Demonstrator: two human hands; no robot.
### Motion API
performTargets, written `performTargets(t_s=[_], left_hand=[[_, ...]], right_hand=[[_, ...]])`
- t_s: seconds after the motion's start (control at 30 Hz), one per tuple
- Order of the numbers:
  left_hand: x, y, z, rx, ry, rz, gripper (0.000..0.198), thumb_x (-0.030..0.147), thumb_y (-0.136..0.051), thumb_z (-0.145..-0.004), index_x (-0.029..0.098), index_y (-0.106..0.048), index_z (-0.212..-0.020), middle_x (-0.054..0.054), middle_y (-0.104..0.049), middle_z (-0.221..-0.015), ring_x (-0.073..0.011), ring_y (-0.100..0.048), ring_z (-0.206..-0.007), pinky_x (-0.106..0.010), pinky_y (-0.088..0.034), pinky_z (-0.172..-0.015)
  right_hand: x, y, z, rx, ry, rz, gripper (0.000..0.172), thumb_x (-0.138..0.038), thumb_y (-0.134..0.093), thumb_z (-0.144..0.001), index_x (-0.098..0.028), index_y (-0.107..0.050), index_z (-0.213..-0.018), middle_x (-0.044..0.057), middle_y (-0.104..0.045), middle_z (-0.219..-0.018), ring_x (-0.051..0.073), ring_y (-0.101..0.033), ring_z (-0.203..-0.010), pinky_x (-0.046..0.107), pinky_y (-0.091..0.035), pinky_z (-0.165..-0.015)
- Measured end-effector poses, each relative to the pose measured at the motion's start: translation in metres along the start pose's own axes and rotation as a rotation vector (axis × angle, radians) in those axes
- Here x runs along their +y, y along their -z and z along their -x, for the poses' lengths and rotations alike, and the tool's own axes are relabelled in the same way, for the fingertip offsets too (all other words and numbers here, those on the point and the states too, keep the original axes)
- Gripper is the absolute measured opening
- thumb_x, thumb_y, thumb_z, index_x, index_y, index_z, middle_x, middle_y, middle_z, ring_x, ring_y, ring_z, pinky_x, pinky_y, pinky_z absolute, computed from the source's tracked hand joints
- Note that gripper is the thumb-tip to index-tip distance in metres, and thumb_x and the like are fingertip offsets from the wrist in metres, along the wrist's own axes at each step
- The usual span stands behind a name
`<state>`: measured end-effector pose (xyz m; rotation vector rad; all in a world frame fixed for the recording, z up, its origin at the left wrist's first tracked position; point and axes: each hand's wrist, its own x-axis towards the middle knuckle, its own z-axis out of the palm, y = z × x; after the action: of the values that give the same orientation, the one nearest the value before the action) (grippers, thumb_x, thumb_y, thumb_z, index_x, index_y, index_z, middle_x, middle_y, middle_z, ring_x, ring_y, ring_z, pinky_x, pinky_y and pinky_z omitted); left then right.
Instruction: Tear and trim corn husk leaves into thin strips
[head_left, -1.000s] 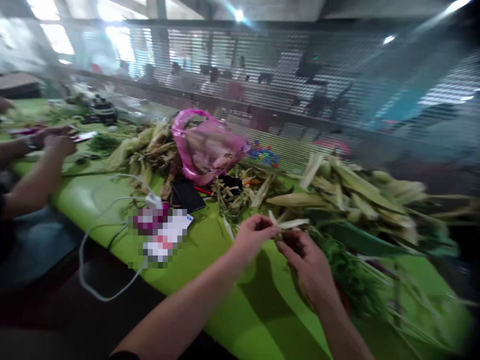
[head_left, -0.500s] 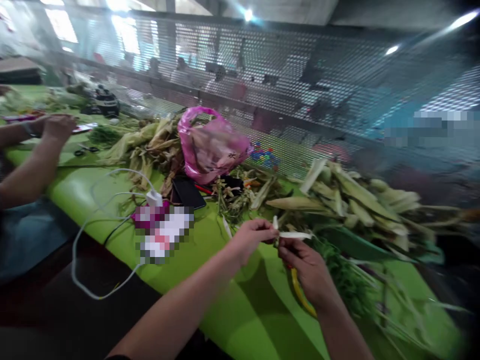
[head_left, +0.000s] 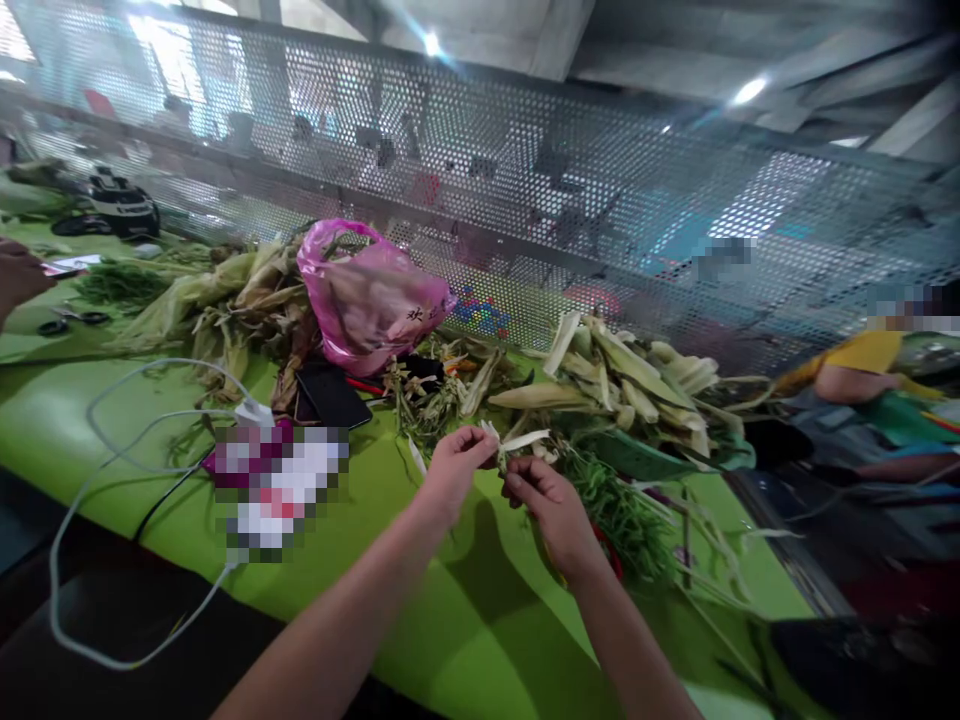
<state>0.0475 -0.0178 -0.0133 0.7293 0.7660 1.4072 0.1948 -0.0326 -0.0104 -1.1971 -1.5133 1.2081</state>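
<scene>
Over the green table, my left hand [head_left: 459, 462] is closed, thumb and fingers pinching a small bundle of pale corn husk strips [head_left: 527, 439]. Just to its right, my right hand [head_left: 551, 505] is closed at the lower part of the same bundle, its fingertips almost meeting the left ones. One strip sticks out to the right above the right hand; the bundle's gripped part is hidden by the fingers. Beneath my right wrist, a tool's red handle [head_left: 609, 552] shows in part. Close by on the right are feathery green sprigs [head_left: 626, 515].
Piled corn husks [head_left: 637, 380] lie behind the hands, with a pink plastic bag [head_left: 375, 300] further left. A black phone [head_left: 332, 395], a blurred-out phone [head_left: 289, 495] and a looping white cable [head_left: 56, 560] are on the left. Another person's hand [head_left: 19, 275] shows at the left edge. Behind stands a perforated screen [head_left: 480, 180].
The view has turned right, so things shift left in it. Both hands keep hold of the husk bundle. The tool's yellow handle under my right hand is now mostly hidden, and red shows.
</scene>
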Motion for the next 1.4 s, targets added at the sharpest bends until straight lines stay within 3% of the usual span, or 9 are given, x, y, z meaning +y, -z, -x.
performTargets(t_s=[0.23, 0.5, 0.6, 0.83, 0.97, 1.1, 1.23, 1.4], left_hand=[[0.0, 0.001, -0.003, 0.074, -0.001, 0.04, 0.032, 0.04, -0.075, -0.064, 0.015, -0.057, -0.072, 0.003, -0.054, -0.064, -0.0086, -0.051, -0.059, -0.023, -0.041, -0.061], [0.001, 0.001, -0.003, 0.161, -0.029, 0.066, 0.034, 0.041, -0.075, -0.063, 0.016, -0.055, -0.074, 0.005, -0.053, -0.062, -0.0078, -0.05, -0.056, -0.022, -0.041, -0.059], [-0.003, 0.002, -0.002, 0.178, -0.044, 0.096, 0.035, 0.04, -0.075, -0.062, 0.016, -0.053, -0.072, 0.005, -0.05, -0.06, -0.0069, -0.047, -0.054, -0.022, -0.039, -0.059], [-0.01, 0.004, -0.003, 0.227, -0.012, 0.134, 0.034, 0.039, -0.075, -0.059, 0.016, -0.053, -0.071, 0.007, -0.046, -0.058, -0.0047, -0.041, -0.051, -0.019, -0.034, -0.054], [-0.011, 0.003, 0.0, 0.216, -0.005, 0.112, 0.035, 0.04, -0.076, -0.058, 0.016, -0.053, -0.072, 0.007, -0.046, -0.058, -0.0043, -0.039, -0.05, -0.018, -0.032, -0.052], [-0.009, -0.001, 0.006, 0.115, 0.018, 0.081, 0.034, 0.039, -0.076, -0.06, 0.017, -0.053, -0.073, 0.006, -0.05, -0.062, -0.005, -0.046, -0.054, -0.018, -0.036, -0.055], [-0.003, -0.005, 0.011, 0.017, 0.056, 0.104, 0.035, 0.039, -0.075, -0.062, 0.019, -0.052, -0.079, 0.003, -0.059, -0.069, -0.0107, -0.06, -0.065, -0.022, -0.045, -0.063], [-0.002, -0.006, 0.012, 0.005, 0.089, 0.111, 0.033, 0.034, -0.077, -0.06, 0.018, -0.053, -0.077, 0.003, -0.059, -0.068, -0.0085, -0.056, -0.059, -0.021, -0.044, -0.059]], right_hand=[[-0.008, -0.002, 0.0, 0.027, -0.101, -0.114, 0.035, -0.048, -0.063, -0.081, -0.017, -0.063, -0.097, 0.004, -0.065, -0.078, 0.016, -0.058, -0.068, 0.027, -0.045, -0.065], [-0.01, -0.009, 0.003, 0.037, 0.002, 0.226, 0.035, -0.052, -0.059, -0.081, -0.018, -0.061, -0.071, 0.0, -0.06, -0.058, 0.014, -0.054, -0.056, 0.026, -0.042, -0.055], [-0.004, -0.019, 0.012, 0.088, 0.007, 0.236, 0.039, -0.055, -0.058, -0.081, -0.019, -0.059, -0.067, 0.0, -0.059, -0.056, 0.015, -0.052, -0.054, 0.027, -0.04, -0.054], [0.012, -0.063, 0.028, 0.176, -0.034, -0.018, 0.041, -0.058, -0.057, -0.08, -0.019, -0.056, -0.069, -0.003, -0.049, -0.055, 0.013, -0.045, -0.052, 0.025, -0.032, -0.05], [0.02, -0.072, 0.032, 0.215, -0.028, 0.015, 0.043, -0.061, -0.052, -0.081, -0.02, -0.052, -0.067, -0.002, -0.049, -0.055, 0.013, -0.044, -0.051, 0.026, -0.033, -0.049], [0.025, -0.068, 0.044, 0.256, -0.029, 0.094, 0.04, -0.055, -0.05, -0.084, -0.02, -0.053, -0.066, -0.002, -0.051, -0.054, 0.015, -0.046, -0.051, 0.027, -0.033, -0.051], [0.025, -0.066, 0.069, 0.267, -0.022, 0.175, 0.029, -0.044, -0.055, -0.085, -0.021, -0.057, -0.067, 0.0, -0.057, -0.061, 0.017, -0.051, -0.059, 0.028, -0.036, -0.057], [0.02, -0.05, 0.106, 0.351, 0.103, 0.423, 0.02, -0.036, -0.053, -0.089, -0.022, -0.063, -0.079, 0.002, -0.063, -0.075, 0.019, -0.056, -0.072, 0.029, -0.04, -0.066]])
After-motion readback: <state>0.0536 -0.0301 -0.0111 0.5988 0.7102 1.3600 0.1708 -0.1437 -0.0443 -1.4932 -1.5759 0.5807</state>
